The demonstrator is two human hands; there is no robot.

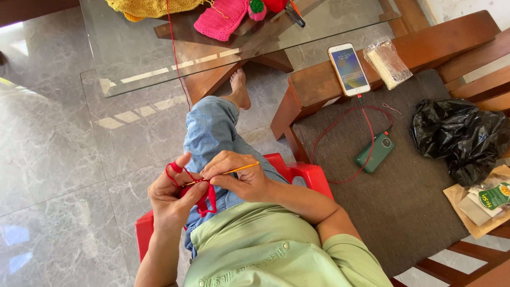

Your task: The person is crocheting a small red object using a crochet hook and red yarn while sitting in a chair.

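Observation:
My left hand [169, 197] holds a small red crochet piece [204, 197], with red yarn [176, 64] looped around its raised index finger. The strand runs up from there to the glass table. My right hand [239, 178] grips a yellow crochet hook [241, 169] whose tip points left into the red piece. Both hands meet above my lap, over blue jeans [212, 133]. I sit on a red plastic stool [305, 174].
A glass table [133, 58] ahead carries yellow and pink knitted pieces [220, 18]. At right, a wooden bench holds a phone [348, 69], a clear packet [388, 61], a green power bank [375, 153] on a red cable, a black plastic bag [462, 138] and paper packets [481, 204].

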